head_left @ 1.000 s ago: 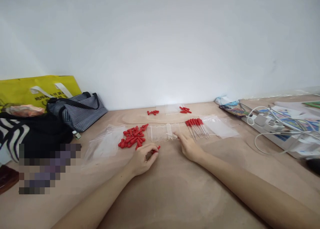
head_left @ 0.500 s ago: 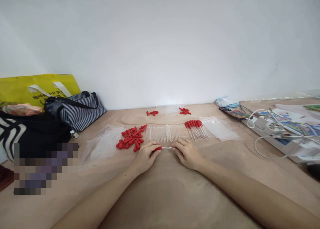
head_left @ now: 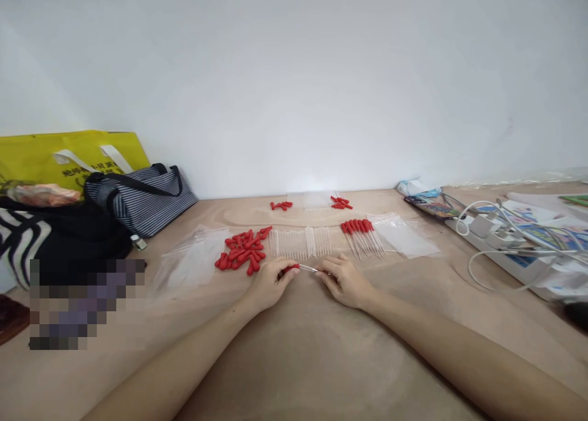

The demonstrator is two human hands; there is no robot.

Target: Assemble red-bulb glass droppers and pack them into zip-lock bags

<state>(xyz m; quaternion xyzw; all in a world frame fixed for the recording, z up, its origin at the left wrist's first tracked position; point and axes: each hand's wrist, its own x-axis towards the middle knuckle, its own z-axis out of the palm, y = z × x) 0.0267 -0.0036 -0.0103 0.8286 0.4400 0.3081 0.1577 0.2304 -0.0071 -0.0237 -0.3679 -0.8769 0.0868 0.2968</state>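
Note:
My left hand point(head_left: 272, 281) is closed round a red rubber bulb point(head_left: 291, 267), mostly covered by the fingers. A thin clear dropper tube point(head_left: 307, 268) runs from the bulb to my right hand point(head_left: 344, 281), which pinches its other end. The tube's end meets the bulb; how deep it sits inside I cannot tell. Just left lies a pile of red rubber bulbs point(head_left: 243, 249). Behind my hands is a row of clear tubes point(head_left: 294, 243). Several droppers with red bulbs fitted point(head_left: 362, 234) lie side by side to the right.
Clear plastic bags lie left point(head_left: 195, 255) and right point(head_left: 404, 234). Farther back are more red bulbs point(head_left: 281, 206) and tubes point(head_left: 316, 201). A striped bag point(head_left: 147, 200) and a yellow bag point(head_left: 114, 145) stand left. A power strip with chargers point(head_left: 496, 243) and cables sits right.
The tube between my hands now slants, its bulb end higher, and the red bulb shows more past my left fingers. Both hands stay nearly in place.

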